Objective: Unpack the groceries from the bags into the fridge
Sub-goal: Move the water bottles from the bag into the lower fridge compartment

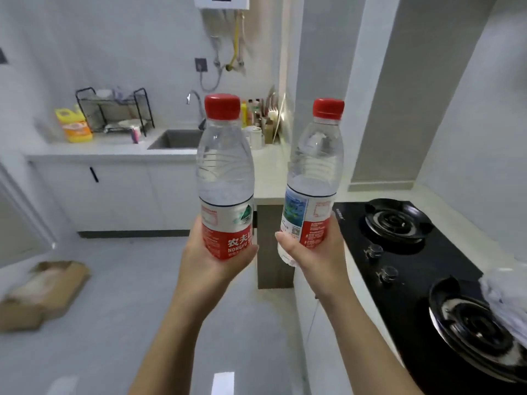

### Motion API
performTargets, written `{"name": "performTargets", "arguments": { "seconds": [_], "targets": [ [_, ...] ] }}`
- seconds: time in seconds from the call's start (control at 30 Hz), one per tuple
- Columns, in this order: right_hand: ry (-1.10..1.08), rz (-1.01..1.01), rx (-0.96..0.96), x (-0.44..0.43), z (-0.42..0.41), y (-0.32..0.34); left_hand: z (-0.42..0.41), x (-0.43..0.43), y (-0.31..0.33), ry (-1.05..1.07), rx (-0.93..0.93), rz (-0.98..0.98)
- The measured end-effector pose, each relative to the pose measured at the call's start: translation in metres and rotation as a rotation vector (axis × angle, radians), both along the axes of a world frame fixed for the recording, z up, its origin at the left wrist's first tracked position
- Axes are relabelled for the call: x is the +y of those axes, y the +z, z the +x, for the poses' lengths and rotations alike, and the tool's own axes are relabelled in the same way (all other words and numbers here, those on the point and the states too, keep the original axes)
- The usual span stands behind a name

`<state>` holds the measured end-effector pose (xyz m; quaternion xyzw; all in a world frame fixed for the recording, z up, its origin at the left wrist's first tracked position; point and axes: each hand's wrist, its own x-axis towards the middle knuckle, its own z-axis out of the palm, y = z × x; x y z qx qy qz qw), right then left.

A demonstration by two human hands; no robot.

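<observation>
A black gas hob (422, 269) lies along the counter's right edge; my left hand (211, 260) and right hand (316, 252) each grip 1 upright water bottle, left bottle (225, 178), right bottle (313, 172).

Black gas hob (427, 266) at right, sink (174, 138), dish rack (114, 109) beyond.

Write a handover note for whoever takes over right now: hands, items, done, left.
Hands: the left hand grips the left water bottle round its red label, upright, red cap on. The right hand grips the right water bottle near its base, slightly tilted, cap on.
Items: both bottles are held up in front, apart, beside the black gas hob. Some crinkled clear plastic, maybe a bag, lies at the hob's right edge.
Done: two bottles in hand.
Left: put both in the fridge, which is not in view. Whether more remains to unpack cannot be told.
</observation>
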<state>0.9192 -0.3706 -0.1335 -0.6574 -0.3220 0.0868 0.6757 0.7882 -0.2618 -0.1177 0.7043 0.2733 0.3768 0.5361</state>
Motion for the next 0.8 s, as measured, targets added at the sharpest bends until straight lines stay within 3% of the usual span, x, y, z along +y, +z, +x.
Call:
{"name": "performTargets", "arguments": {
  "seconds": [0.27, 0.43, 0.8],
  "targets": [
    [0.243, -0.002, -0.108, 0.110, -0.063, 0.002, -0.084, 0.068, 0.000, 0.291, 0.013, 0.005],
    [0.458, -0.010, -0.038, 0.153, -0.093, 0.013, -0.133, 0.084, 0.000, 0.485, 0.018, 0.059],
    [1.023, 0.020, -0.016, 0.209, -0.165, 0.029, -0.211, 0.038, 0.009, 1.063, -0.022, -0.025]
  ]
}}
